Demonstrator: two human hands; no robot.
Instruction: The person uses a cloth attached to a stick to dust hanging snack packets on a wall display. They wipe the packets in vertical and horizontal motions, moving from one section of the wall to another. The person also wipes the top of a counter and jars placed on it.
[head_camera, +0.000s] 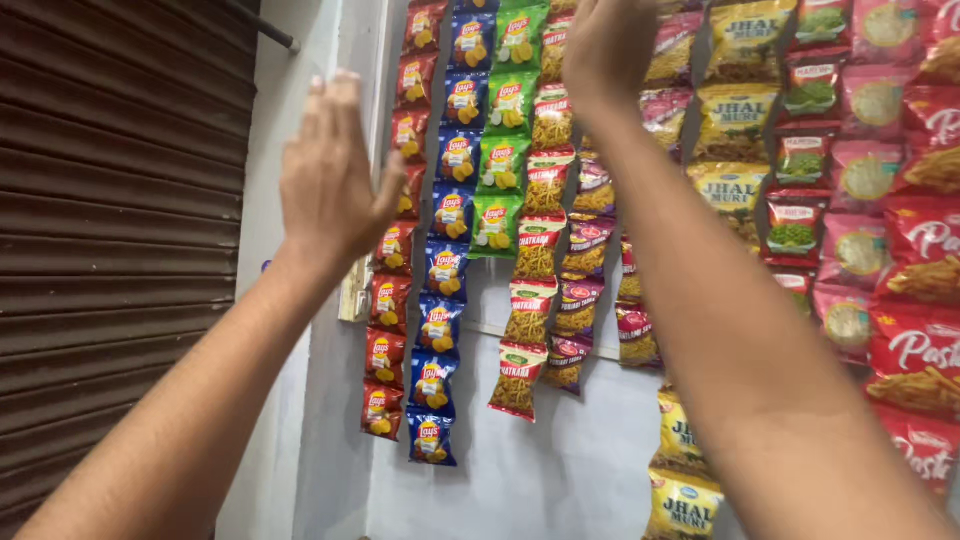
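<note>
Both my arms are raised toward a wall hung with strips of snack packets. My left hand (333, 175) is flat, fingers together, held in front of the red packet strip (392, 290) without gripping anything. My right hand (610, 45) reaches up at the frame's top edge, over the purple and red packet strips (585, 250); its fingers are cut off, so I cannot tell what it holds. Beside the red strip hang a blue packet strip (445, 270), a green packet strip (505, 130) and an orange-and-red packet strip (532, 290).
A brown rolled-down metal shutter (110, 230) fills the left side. More hanging strips cover the right: yellow packets (735, 120), green-pea packets (795, 220) and large red packets (915, 300). Pale blue wall (560, 460) shows below the strips.
</note>
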